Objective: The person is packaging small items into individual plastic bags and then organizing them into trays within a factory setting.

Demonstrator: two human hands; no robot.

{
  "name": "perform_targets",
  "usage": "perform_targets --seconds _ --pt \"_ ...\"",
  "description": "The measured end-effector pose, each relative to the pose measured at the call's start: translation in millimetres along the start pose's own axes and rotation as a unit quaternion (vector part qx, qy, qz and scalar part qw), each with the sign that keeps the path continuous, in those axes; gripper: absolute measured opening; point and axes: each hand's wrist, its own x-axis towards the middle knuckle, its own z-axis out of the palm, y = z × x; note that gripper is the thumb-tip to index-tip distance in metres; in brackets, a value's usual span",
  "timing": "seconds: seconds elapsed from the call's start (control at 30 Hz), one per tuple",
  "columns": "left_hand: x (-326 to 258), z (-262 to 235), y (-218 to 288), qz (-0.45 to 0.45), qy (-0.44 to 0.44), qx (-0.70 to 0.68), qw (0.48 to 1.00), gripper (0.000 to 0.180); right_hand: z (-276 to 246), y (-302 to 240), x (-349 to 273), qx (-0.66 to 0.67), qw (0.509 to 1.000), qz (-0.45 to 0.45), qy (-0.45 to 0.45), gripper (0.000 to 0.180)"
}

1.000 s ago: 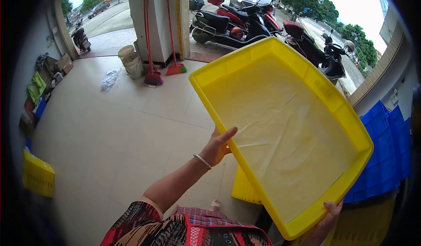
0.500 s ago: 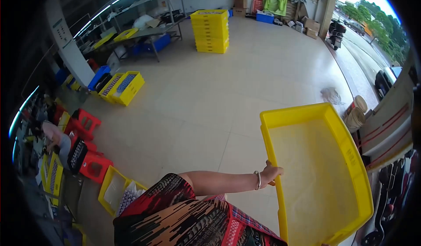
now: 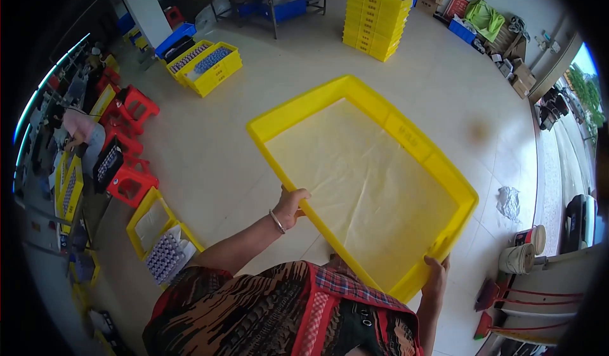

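Note:
In front of my body is a large shallow yellow crate (image 3: pixel 406 134), its bottom covered by a pale, creased sheet (image 3: pixel 355 172). My left hand (image 3: pixel 292 205), with a bracelet at the wrist, is closed on the crate's near left rim. At the lower right corner, my right hand (image 3: pixel 435 275) grips the rim, its thumb over the edge and its other fingers partly hidden. Nothing lies on the sheet. The crate is held above the floor, turned at an angle.
A tall stack of yellow crates (image 3: pixel 375 23) stands at the back. To the left are filled yellow crates (image 3: pixel 219 77), red stools (image 3: pixel 132 181) and a person (image 3: pixel 81 128) at a bench. Buckets (image 3: pixel 517 259) and brooms (image 3: pixel 487 294) are at right, near the open doorway.
The crate has swung from the right to the front of my body and turned. My right hand has come into view on its corner. My view has shifted toward the right.

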Motion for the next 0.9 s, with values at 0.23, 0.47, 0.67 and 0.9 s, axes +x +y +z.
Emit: perform_targets --seconds 0.23,0.47,0.67,0.9 --pt "120.3 20.8 94.9 0.125 0.13 -0.083 0.98 0.009 123.0 -38.5 254.6 -0.026 0.976 0.093 -0.193 0.062" --pt "272.9 -6.6 184.6 0.12 0.18 -0.151 0.964 0.007 306.8 -71.5 451.7 -0.058 0.952 0.065 -0.294 0.063" --pt "449.8 -45.2 288.8 0.134 0.213 -0.21 0.945 0.022 505.7 -80.6 607.3 -0.106 0.949 0.058 -0.292 0.061" --pt "609.6 -44.7 448.5 0.138 0.244 -0.21 0.937 0.031 685.4 -127.4 733.9 -0.157 0.942 0.03 -0.295 0.055"
